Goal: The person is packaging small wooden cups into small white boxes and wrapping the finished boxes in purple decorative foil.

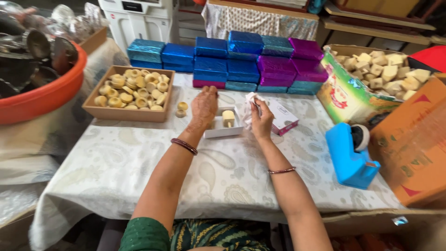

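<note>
On the bench draped in pale paisley cloth (139, 162), the left hand (204, 104) hovers with fingers loosely curled, empty, above a small white open box (223, 130) holding a pale sweet (228, 118); the right hand (261, 122) pinches crumpled white paper (250, 104). Loose round sweets (181, 109) near the box could get knocked by a careless wrist.

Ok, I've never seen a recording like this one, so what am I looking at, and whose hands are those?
One camera sits on a person's head and looks down at their own two bare hands; there is no machine. The left hand rests over a small white box on the table. The right hand grips crumpled white paper. To the left sits a cardboard tray of round yellowish pieces. Behind are stacked blue and purple wrapped boxes, and to the right a blue tape dispenser.
</note>
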